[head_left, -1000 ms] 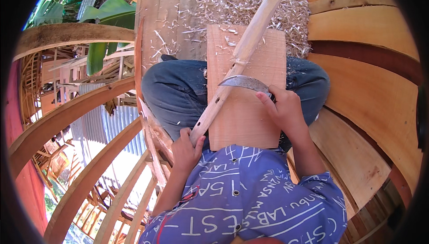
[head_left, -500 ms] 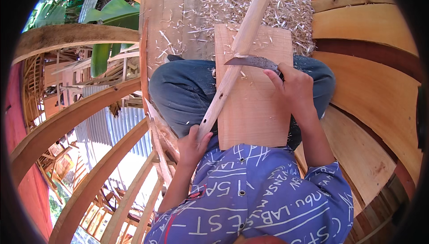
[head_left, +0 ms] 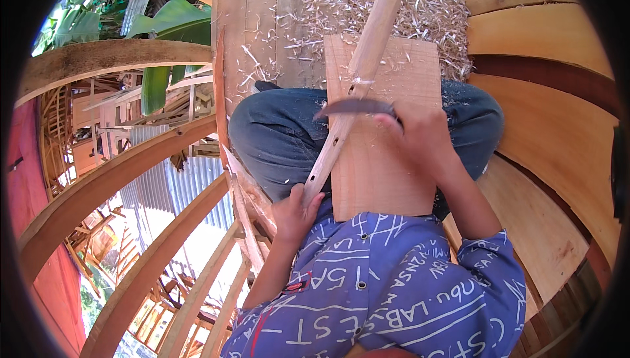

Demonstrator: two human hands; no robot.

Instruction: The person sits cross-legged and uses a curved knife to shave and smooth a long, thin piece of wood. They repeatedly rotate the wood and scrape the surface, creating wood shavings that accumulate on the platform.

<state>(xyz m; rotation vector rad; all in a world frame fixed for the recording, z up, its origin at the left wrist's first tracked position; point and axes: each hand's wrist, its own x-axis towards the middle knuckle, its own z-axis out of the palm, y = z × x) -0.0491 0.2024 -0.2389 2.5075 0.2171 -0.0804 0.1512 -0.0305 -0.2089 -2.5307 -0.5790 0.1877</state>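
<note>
A long pale wooden stick (head_left: 364,66) with small holes along it lies slanted across a flat wooden board (head_left: 387,148) resting on my lap. My left hand (head_left: 296,210) grips the stick's near end at my knee. My right hand (head_left: 423,136) is closed on the handle of a curved dark knife (head_left: 354,106), whose blade lies across the stick near its middle. The far end of the stick points up over a heap of shavings.
Pale wood shavings (head_left: 367,3) cover the plank floor (head_left: 262,23) beyond my knees. Curved wooden ribs (head_left: 111,187) arc on the left over a drop to corrugated roofing (head_left: 177,187) and green leaves (head_left: 164,23). Broad curved planks (head_left: 545,115) rise at right.
The knife in my right hand has slid along the stick away from me. The view has shifted a little; my left hand keeps its grip.
</note>
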